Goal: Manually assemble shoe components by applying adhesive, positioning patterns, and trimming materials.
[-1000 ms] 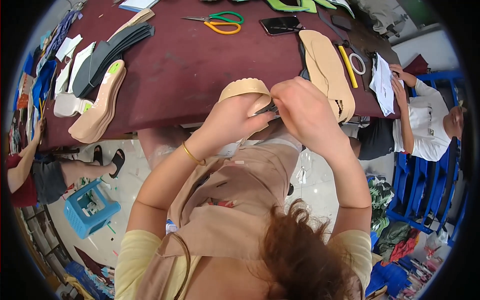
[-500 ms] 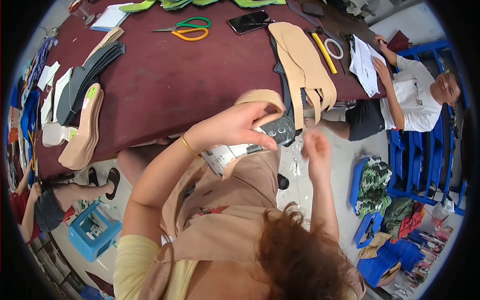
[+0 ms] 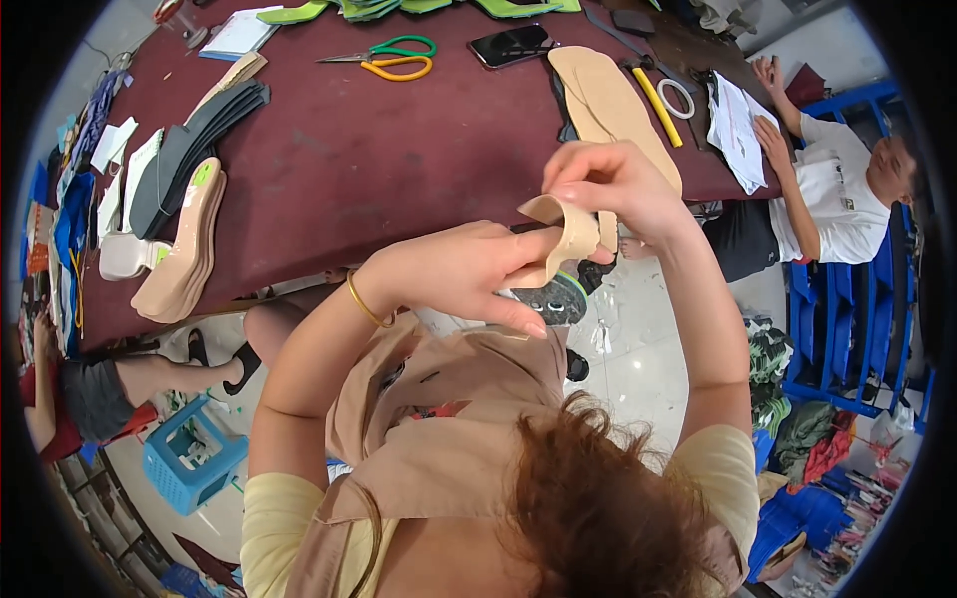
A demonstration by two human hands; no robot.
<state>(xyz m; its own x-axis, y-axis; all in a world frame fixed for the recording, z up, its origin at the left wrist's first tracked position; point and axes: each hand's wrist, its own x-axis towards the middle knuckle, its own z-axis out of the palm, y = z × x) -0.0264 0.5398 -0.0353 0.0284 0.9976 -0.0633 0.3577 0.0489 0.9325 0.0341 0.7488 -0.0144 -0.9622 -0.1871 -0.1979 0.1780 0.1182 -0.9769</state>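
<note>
Half a second ago the right hand [image 3: 610, 189] hung apart from the work, low and right of centre; now it has come back up and pinches the upper end of the beige insole strip [image 3: 568, 234] just above the centre of the frame. The left hand [image 3: 461, 274] has stayed on the piece but sits lower and flatter than before, its fingers stretched rightward under the strip and thumb pressing on top, closed around the grey-soled shoe part [image 3: 548, 297] that peeks out beneath. The strip curls in a loop between the two hands. The view has also shifted, so the dark red table [image 3: 379, 169] fills more of the upper frame.

Both forearms rise from the lower edge and bend toward the centre; a gold bangle [image 3: 365, 304] circles the left wrist. A stack of beige insoles [image 3: 610, 105] lies on the table just above the hands, scissors [image 3: 394, 58] further up, and another person [image 3: 827, 194] sits at the right edge.
</note>
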